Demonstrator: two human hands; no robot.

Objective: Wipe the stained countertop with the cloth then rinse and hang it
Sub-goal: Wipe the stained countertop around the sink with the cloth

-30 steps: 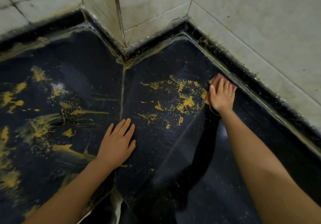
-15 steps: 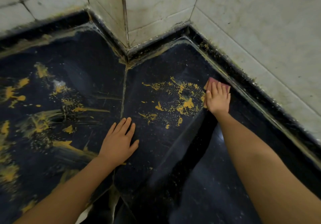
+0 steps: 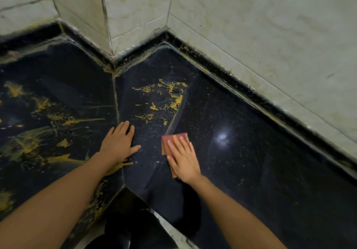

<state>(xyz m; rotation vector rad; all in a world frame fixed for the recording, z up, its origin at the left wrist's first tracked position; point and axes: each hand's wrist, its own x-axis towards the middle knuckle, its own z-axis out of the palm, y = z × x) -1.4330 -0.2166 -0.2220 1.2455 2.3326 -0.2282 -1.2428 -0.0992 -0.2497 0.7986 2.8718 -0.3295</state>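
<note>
Pressing the cloth [image 3: 170,140] flat-fingered with the right hand [image 3: 184,162], left hand [image 3: 117,144] flat and empty, the person is wiping the countertop [image 3: 255,158]: 3 o'clock side looking clean, yellow stains [image 3: 171,98] at 12 and 9 o'clock, rinsing, hanging remaining.

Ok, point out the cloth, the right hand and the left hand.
cloth [image 3: 165,144]: head view, bare pink corner left of the fingers.
right hand [image 3: 185,161]: head view, back of the hand.
left hand [image 3: 117,144]: head view, back of the hand.
</note>
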